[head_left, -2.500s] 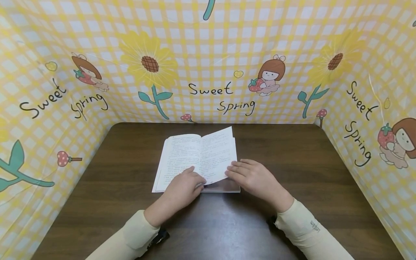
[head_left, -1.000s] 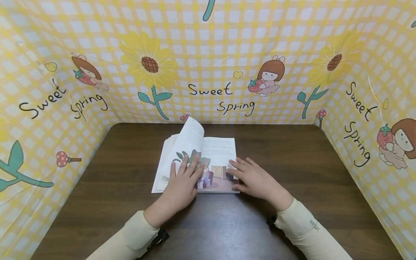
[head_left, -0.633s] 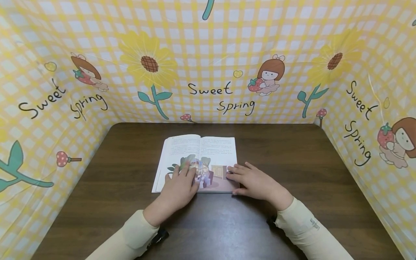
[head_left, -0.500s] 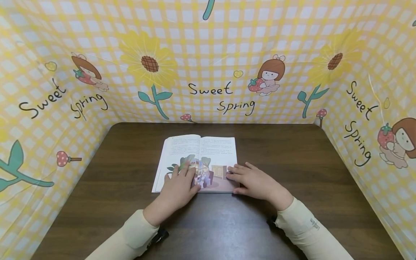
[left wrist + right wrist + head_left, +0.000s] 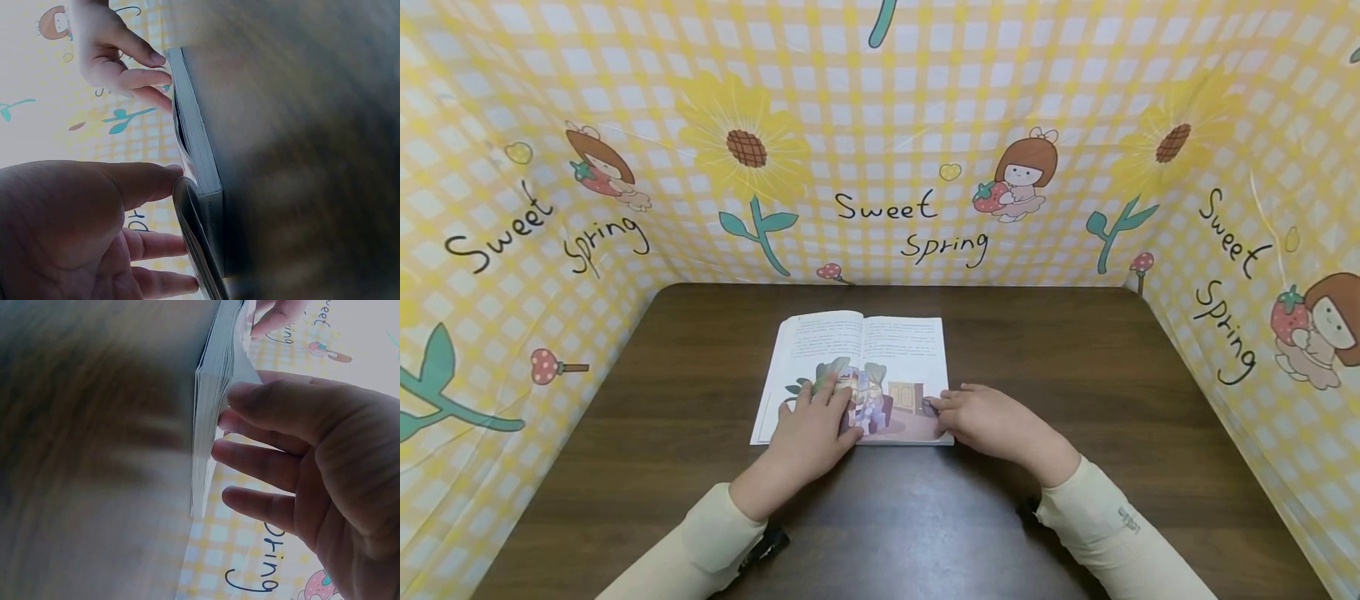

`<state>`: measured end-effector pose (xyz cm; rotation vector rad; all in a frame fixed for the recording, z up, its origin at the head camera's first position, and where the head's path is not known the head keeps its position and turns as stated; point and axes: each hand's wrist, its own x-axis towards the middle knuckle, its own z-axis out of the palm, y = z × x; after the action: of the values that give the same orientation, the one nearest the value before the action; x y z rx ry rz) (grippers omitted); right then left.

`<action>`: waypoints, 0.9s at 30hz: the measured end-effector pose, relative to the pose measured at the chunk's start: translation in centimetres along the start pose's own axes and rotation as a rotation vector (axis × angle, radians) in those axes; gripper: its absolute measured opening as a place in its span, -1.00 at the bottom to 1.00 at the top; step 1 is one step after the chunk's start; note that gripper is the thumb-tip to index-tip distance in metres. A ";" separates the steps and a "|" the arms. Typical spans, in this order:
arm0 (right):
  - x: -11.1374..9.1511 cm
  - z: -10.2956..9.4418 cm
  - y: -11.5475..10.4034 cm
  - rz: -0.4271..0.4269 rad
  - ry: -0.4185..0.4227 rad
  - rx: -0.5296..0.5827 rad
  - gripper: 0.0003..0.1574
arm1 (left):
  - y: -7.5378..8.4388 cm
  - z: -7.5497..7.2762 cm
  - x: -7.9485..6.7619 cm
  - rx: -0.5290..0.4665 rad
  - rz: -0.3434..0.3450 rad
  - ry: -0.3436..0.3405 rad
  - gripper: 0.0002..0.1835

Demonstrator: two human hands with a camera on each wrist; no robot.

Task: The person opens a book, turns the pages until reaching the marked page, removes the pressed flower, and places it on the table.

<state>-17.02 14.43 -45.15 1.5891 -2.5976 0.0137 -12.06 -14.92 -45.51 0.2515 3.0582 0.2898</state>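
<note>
In the head view, an open paperback book (image 5: 891,342) lies at the centre of the frame on a dark, wood-grained desk (image 5: 1060,342), its smooth white paper bearing print above a colour illustration (image 5: 906,400). The left hand (image 5: 808,425) rests on the lower left page, grip apart with fingers spread; the right hand (image 5: 996,423) is at the book's lower right corner. Yellow-checked, creased cloth (image 5: 887,108) fills the upper frame.

In the left wrist view, the left thumb touches the curved pages at centre, above a thick, straight-edged page block.

In the right wrist view, the right grip pinches a bent sheet (image 5: 242,367) at upper centre, between thumb and index finger.
</note>
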 end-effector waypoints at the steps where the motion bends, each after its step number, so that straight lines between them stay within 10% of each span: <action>1: 0.1 0.0 0.0 0.002 0.006 -0.007 -0.80 | 0.0 0.0 0.0 -0.002 0.001 0.002 -0.30; 17: 0.1 0.4 0.2 0.084 0.218 -0.018 -0.87 | 0.7 -0.2 -0.2 -0.023 0.250 0.057 -0.49; 27: 0.1 -0.4 0.3 0.019 0.368 -0.050 -0.85 | 0.7 -0.2 -0.2 -0.010 0.261 0.050 -0.56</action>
<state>-17.32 14.48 -44.72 1.3916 -2.3101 0.2190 -11.76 -14.34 -45.16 0.6552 3.0700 0.3277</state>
